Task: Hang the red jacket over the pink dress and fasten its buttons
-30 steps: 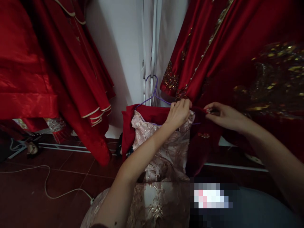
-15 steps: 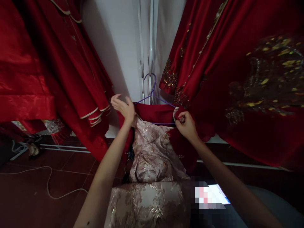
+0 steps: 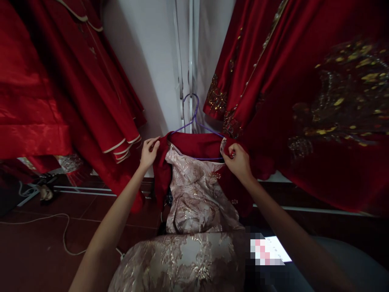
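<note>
A red garment with a pale pink brocade lining (image 3: pixel 194 190) hangs on a purple wire hanger (image 3: pixel 194 121) in front of me, its hem spread over my lap. My left hand (image 3: pixel 148 152) pinches the garment's left shoulder edge. On the right shoulder, near the collar, my right hand (image 3: pixel 237 160) is closed on the red fabric. The hanger's hook stands up against a white wall corner.
Red satin robes with cream piping (image 3: pixel 75 81) hang at the left. Red robes with gold embroidery (image 3: pixel 304 89) hang at the right. A white cable (image 3: pixel 60 239) trails over the dark tiled floor. White rails (image 3: pixel 187 61) run up the wall corner.
My left hand left the right shoulder, swung open to the left, then closed on the left shoulder edge. My right hand moved left onto the collar side and stayed closed.
</note>
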`<state>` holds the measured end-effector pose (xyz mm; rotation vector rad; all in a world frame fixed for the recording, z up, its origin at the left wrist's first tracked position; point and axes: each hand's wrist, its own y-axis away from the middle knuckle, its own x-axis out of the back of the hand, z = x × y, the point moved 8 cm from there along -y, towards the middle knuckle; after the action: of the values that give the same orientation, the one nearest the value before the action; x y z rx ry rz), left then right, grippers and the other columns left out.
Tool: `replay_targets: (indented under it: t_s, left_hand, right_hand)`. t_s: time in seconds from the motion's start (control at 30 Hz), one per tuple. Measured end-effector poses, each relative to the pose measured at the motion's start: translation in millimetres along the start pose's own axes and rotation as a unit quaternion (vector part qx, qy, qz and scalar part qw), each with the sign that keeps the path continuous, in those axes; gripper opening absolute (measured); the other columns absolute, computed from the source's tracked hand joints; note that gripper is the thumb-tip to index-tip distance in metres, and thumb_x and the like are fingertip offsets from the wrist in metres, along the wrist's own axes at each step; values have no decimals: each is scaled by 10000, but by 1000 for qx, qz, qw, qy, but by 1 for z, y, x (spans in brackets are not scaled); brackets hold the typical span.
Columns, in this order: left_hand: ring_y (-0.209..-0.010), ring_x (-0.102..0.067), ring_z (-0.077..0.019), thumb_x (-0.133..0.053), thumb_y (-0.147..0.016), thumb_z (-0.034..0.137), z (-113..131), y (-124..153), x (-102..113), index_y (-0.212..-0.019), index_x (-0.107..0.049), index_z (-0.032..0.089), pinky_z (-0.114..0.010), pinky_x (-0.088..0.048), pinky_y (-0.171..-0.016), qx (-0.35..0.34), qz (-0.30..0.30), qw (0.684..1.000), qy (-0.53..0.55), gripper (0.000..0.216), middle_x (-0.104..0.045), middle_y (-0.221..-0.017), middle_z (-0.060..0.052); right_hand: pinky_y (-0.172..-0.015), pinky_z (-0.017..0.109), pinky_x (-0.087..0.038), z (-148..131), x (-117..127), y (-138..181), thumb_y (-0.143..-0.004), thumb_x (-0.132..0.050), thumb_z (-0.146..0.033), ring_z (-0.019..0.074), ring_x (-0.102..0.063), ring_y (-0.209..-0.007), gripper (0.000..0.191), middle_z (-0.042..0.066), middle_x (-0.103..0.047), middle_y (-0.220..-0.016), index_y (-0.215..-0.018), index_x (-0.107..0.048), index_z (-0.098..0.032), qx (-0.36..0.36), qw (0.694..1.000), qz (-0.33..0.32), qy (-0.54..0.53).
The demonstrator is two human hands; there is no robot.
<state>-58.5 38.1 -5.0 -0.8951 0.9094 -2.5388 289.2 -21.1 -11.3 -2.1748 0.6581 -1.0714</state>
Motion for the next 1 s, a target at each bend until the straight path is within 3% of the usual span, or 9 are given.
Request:
replay_targets:
  t_s: [0.07,0.17,0.27,0.37,0.43,0.53,0.6,0.87,1.0]
  left_hand:
    - [-1038,-522,-139,-454,-850,398,4,8,0,-1104,-558,222,-236,-425,-875,-27,33,999,14,327,-534,-1120,-58]
    - [-838,-569,-135,-592,-750,445,3,5,-13,-1092,-512,192,-237,-457,-731,-15,16,999,34,433,-569,-951,-38]
    - [-671,-546,-122,-576,-758,455,8,-7,-23,-965,-505,181,-227,-420,-630,10,4,999,45,351,-565,-763,1]
    - [-607,-514,-116,-525,-797,443,32,-6,-33,-857,-496,185,-221,-382,-601,10,19,998,54,267,-533,-667,18]
    - [-561,-485,-104,-510,-808,434,55,8,-48,-866,-488,188,-212,-366,-574,3,1,997,83,254,-516,-649,28]
    - [-611,-500,-89,-508,-815,399,86,42,-78,-874,-479,189,-195,-379,-607,-27,-87,984,156,221,-538,-746,17]
    - [-647,-507,-87,-509,-815,381,90,61,-85,-856,-474,187,-190,-388,-636,-10,-103,978,182,202,-533,-768,15]
    - [-806,-542,-119,-589,-767,305,64,101,-65,-973,-447,194,-239,-418,-764,73,-5,982,177,273,-545,-875,-17]
    - [-858,-540,-140,-559,-790,258,63,120,-65,-953,-441,187,-275,-422,-806,80,54,983,156,215,-539,-932,-50]
  right_hand:
    - [-583,267,-310,0,-2,2,-691,-538,-213,148,-417,-610,220,-11,-419,-650,-636,-325,-220,-3,1000,10,4]
    - [-613,269,-327,3,-4,4,-678,-549,-222,160,-433,-655,190,3,-442,-706,-676,-358,-217,-19,999,34,13]
    - [-644,280,-341,4,-4,5,-673,-540,-210,165,-434,-670,177,10,-450,-728,-692,-364,-218,-53,996,71,8]
    - [-664,288,-348,-5,-10,10,-681,-500,-184,165,-433,-672,144,10,-450,-710,-690,-360,-218,-91,989,113,-25]
    - [-656,281,-351,-22,-27,18,-689,-470,-179,158,-433,-661,113,5,-451,-692,-687,-363,-216,-92,989,93,-75]
    - [-604,253,-356,-54,-71,34,-699,-447,-192,131,-424,-598,75,-23,-432,-636,-688,-375,-212,-52,979,-64,-188]
    - [-583,239,-365,-63,-87,46,-706,-447,-212,119,-421,-578,83,-37,-410,-614,-684,-366,-213,-49,961,-122,-244]
    - [-423,224,-389,-25,-68,62,-744,-486,-318,79,-486,-430,200,-28,-496,-763,-886,-387,-220,-150,937,-134,-285]
    - [-503,230,-418,-25,-57,60,-729,-520,-301,102,-533,-536,178,-7,-538,-762,-854,-435,-207,-121,956,-100,-248]
